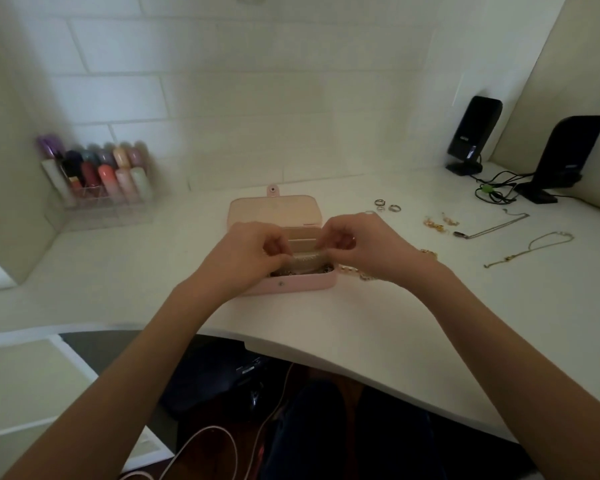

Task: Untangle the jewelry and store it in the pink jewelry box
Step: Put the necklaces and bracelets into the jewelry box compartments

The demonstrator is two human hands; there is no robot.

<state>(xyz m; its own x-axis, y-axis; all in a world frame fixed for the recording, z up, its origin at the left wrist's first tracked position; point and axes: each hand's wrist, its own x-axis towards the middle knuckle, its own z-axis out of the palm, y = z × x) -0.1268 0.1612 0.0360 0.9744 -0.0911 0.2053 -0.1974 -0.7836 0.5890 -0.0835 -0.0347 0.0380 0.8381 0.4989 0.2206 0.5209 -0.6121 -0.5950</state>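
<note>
While both hands, left hand (257, 245) and right hand (352, 242), pinch a pale pearly strand (307, 259) lying nine-to-three over the open pink jewelry box (291, 284), gold chains (530, 249) wait at three o'clock, nearer the right.

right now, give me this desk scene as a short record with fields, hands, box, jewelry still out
left hand: pinches the pearl strand over the box
right hand: pinches the same strand's other end
pink jewelry box: open, lid laid back
rings: on the desk, right of the box
gold earrings: on the desk, beyond the rings
thin chains: on the desk, far right
gold chunky chain: beside the box, partly under the right wrist
</note>
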